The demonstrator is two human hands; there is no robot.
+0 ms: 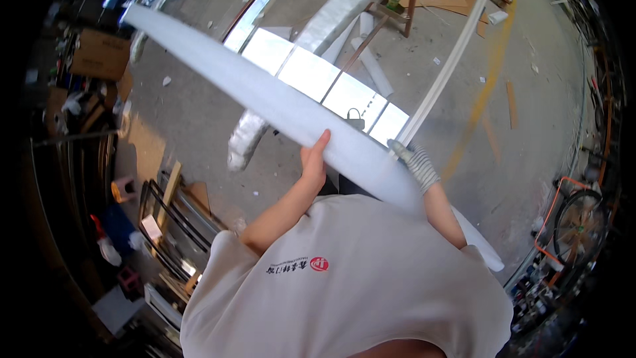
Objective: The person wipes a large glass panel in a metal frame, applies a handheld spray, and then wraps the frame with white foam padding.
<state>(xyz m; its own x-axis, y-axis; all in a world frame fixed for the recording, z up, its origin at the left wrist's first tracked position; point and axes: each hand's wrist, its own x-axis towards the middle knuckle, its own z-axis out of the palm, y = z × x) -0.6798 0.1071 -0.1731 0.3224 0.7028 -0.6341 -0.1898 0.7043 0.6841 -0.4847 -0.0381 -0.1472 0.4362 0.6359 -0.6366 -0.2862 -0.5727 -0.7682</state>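
A long white bar, apparently wrapped in foam sheet [232, 79], lies slantwise across in front of my body, from the far left to the near right. My bare left hand [314, 160] is closed on its near edge around the middle, the thumb lying over the top. On the right, my right hand [417, 164], in a grey-striped glove, is closed on the bar's far edge close to my body. The fingers under the bar are hidden on both hands. Just beyond the bar lie glossy white panels [310, 74], with a small dark handle-like piece [356, 119] on them.
A film-wrapped bundle [341, 10] and a pale frame profile [450, 63] extend away beyond the panels. A brown trestle [409, 3] bears a green bottle [395, 0]. At left stand a cardboard box [99, 54] and leaning dark profiles [173, 215]; at right, a wheel [578, 225].
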